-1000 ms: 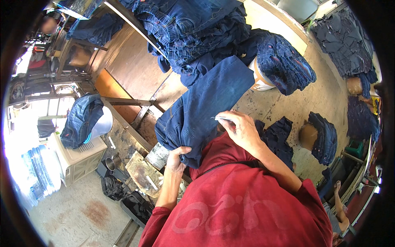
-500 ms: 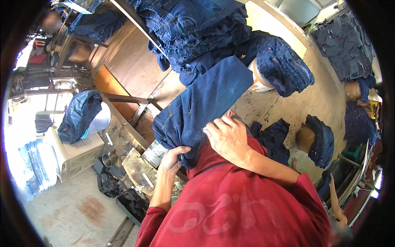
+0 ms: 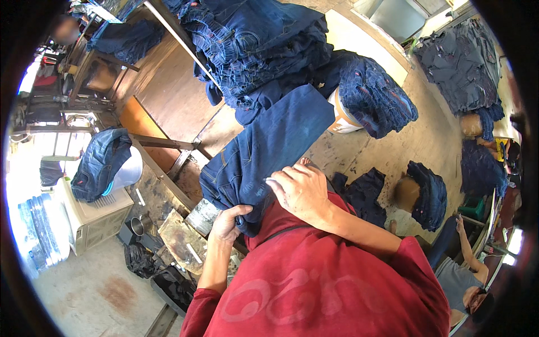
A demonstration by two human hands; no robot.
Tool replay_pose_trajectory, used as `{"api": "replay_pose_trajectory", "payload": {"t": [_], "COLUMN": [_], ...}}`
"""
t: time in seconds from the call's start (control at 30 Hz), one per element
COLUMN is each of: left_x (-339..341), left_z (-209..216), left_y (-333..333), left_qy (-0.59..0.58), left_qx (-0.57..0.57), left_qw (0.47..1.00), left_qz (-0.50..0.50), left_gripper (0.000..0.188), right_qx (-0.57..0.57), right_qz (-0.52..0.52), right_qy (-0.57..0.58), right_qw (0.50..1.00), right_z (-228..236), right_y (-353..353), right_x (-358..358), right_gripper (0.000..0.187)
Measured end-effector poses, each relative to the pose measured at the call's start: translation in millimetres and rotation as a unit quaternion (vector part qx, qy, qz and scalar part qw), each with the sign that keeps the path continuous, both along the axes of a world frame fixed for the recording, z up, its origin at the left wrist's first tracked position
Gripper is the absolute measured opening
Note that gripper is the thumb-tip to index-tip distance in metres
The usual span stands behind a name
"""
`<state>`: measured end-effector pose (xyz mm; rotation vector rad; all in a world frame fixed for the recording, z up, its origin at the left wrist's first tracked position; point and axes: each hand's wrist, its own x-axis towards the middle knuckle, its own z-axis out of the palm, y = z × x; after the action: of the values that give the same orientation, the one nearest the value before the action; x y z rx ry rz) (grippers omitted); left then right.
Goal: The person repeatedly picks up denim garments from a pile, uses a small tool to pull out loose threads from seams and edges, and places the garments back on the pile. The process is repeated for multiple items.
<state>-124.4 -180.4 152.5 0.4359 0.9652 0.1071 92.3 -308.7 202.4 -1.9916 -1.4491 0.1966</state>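
Note:
Dark blue jeans stretch across in front of me, with pale scratchy marks on the denim near my right hand. My left hand grips the near left edge of the jeans, its thumb pressed on top. Bent over the cloth, my right hand has its fingers drawn together, with something pale at the fingertips that is too small to name. A whitish cylinder shows from under the jeans, beside my left hand.
A tall pile of jeans stands beyond. More jeans drape over a drum. Left are a stained board with a white stick, a metal mug and a beige boxy appliance. A co-worker is at lower right.
My right hand has shifted slightly down and left over the jeans, and the marks there look paler. The whole view has swung a little, bringing more of the co-worker into sight.

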Motion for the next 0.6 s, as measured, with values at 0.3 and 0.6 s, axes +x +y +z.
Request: {"api": "replay_pose_trajectory", "payload": {"t": [0.3, 0.6], "left_x": [11.5, 7.7], "left_z": [15.3, 9.7], "left_y": [-11.2, -16.9], "left_qy": [0.027, -0.024], "left_qx": [0.126, 0.089], "left_qw": [0.986, 0.988], "left_qz": [0.106, 0.121], "left_gripper": [0.052, 0.042], "right_qx": [-0.017, -0.059], "right_qz": [-0.012, 0.020], "right_qy": [0.023, -0.096], "right_qw": [1.000, 0.993], "right_z": [8.2, 11.3], "right_y": [20.4, 40.7], "right_x": [18.2, -12.7], "right_gripper": [0.011, 0.019]}}
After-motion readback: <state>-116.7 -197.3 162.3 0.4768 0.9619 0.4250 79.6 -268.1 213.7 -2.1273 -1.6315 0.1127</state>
